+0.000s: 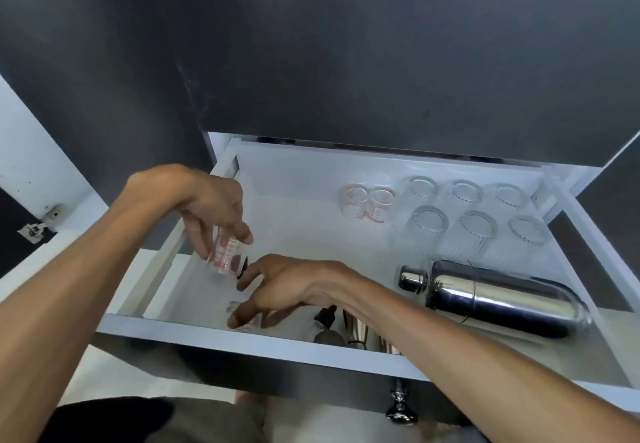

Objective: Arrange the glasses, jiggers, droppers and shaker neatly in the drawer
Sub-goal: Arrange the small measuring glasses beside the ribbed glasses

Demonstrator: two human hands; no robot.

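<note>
The white drawer [277, 172] stands pulled out. My left hand [204, 200] grips a clear measuring glass with red marks [228, 252], lifted over the drawer's left side. My right hand [277, 286] reaches down at the front left, fingertips on another red-marked glass [239, 311]. Two more red-marked glasses [367, 203] stand upside down at the back. To their right are several ribbed glasses [471, 214] in two rows. The steel shaker [495, 293] lies on its side at the right. A dark dropper bottle [325, 324] and steel jiggers [356, 331] sit at the front, partly hidden by my right forearm.
A dark countertop [346, 44] overhangs the drawer's back. A chrome knob [400, 408] sticks out of the drawer front below. A cabinet hinge [38, 224] shows at the far left. Bare white drawer floor [304, 234] lies in the middle.
</note>
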